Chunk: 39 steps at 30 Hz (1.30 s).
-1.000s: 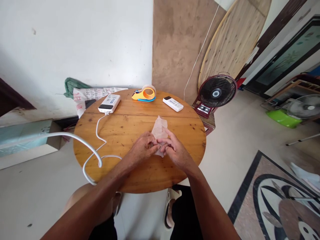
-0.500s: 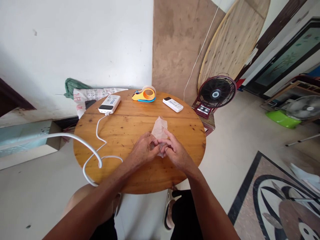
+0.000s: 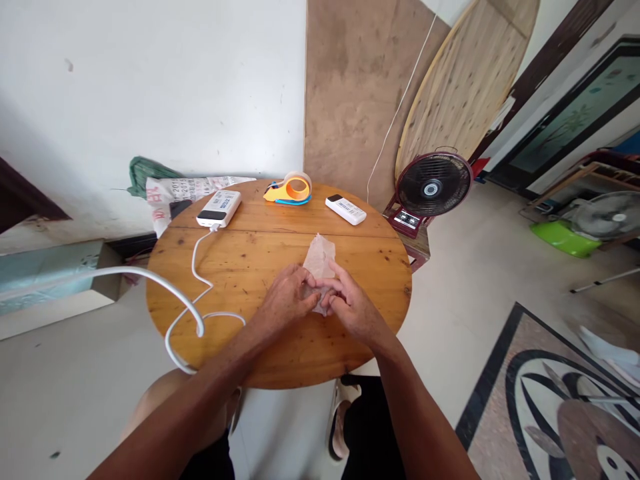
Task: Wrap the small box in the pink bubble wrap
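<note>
A thin, crumpled, pale pinkish sheet like tissue paper (image 3: 319, 257) lies on the round wooden table (image 3: 255, 260), partly covered by my fingers. My left hand (image 3: 290, 292) is closed on its left side, thumb and fingertips pinching near the middle. From the right, my right hand (image 3: 349, 300) has its fingers curled on the sheet, with the index finger pointing toward my left fingertips. Part of the sheet shows beneath both hands, close to my body. Whether anything small lies between the fingertips is hidden.
At the table's back stand a white power bank (image 3: 220, 208) with a white cable (image 3: 194, 260), an orange tape dispenser (image 3: 289, 189) and a second white power bank (image 3: 346, 209). The cable loops over the left edge. A dark fan (image 3: 431, 189) stands right of the table.
My left thumb has shifted slightly, leaving a little more of the sheet visible between the hands. Otherwise the hands and the things on the table stay in place.
</note>
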Each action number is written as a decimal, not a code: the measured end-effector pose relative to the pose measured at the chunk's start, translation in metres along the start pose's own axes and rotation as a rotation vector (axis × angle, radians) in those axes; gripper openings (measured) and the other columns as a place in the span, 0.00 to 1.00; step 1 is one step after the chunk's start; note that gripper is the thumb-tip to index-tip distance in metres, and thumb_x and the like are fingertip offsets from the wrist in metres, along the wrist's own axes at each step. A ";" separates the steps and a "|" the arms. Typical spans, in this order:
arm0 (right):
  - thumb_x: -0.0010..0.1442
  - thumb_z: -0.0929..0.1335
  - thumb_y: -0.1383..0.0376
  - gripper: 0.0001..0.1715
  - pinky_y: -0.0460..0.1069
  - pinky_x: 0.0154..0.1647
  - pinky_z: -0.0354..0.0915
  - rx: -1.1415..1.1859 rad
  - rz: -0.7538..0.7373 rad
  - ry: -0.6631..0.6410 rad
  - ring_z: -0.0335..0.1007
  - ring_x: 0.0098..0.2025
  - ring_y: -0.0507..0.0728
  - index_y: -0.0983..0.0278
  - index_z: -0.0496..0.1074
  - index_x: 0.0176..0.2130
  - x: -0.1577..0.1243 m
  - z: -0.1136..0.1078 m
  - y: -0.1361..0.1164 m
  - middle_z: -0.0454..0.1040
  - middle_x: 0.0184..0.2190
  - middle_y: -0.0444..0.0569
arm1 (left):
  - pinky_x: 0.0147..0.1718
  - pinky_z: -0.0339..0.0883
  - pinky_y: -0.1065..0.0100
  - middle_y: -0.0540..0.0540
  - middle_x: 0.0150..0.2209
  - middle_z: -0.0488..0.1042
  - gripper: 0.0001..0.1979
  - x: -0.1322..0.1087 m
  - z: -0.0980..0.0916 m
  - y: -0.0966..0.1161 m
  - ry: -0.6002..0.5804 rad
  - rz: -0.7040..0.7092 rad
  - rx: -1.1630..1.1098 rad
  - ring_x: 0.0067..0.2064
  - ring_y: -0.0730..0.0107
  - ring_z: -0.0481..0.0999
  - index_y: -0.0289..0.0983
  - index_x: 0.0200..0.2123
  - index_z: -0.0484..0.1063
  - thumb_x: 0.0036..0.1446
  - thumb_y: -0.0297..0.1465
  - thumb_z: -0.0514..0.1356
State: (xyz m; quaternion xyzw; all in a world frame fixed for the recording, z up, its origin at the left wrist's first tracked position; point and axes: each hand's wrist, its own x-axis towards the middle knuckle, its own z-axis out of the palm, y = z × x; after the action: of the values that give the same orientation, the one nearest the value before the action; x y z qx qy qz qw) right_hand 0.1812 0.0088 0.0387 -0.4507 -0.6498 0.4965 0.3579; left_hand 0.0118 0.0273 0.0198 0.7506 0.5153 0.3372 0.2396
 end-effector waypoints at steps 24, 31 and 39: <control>0.58 0.64 0.67 0.12 0.49 0.40 0.67 -0.108 -0.181 0.414 0.72 0.37 0.53 0.62 0.71 0.43 0.014 -0.016 0.013 0.76 0.40 0.48 | 0.63 0.54 0.53 0.34 0.62 0.62 0.31 0.002 0.012 -0.007 -0.116 0.010 -0.035 0.64 0.54 0.60 0.30 0.61 0.60 0.53 0.31 0.53; 0.60 0.62 0.70 0.17 0.54 0.53 0.61 -0.548 -0.327 0.335 0.67 0.49 0.58 0.60 0.75 0.45 0.038 -0.018 0.024 0.74 0.46 0.50 | 0.63 0.53 0.51 0.31 0.62 0.61 0.32 0.003 0.015 -0.010 -0.102 0.001 -0.088 0.64 0.52 0.60 0.26 0.61 0.58 0.52 0.29 0.54; 0.61 0.62 0.69 0.16 0.55 0.54 0.60 -0.668 -0.265 0.193 0.65 0.49 0.58 0.61 0.76 0.43 0.057 -0.018 0.037 0.73 0.46 0.50 | 0.63 0.52 0.51 0.37 0.67 0.52 0.33 0.002 0.010 -0.004 -0.089 0.126 -0.060 0.67 0.55 0.52 0.35 0.63 0.57 0.52 0.24 0.53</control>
State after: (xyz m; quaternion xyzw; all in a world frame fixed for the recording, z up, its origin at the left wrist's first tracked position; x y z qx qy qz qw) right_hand 0.1866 0.0722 0.0084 -0.4994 -0.7919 0.1617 0.3120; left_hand 0.0172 0.0301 0.0108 0.7882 0.4455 0.3334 0.2628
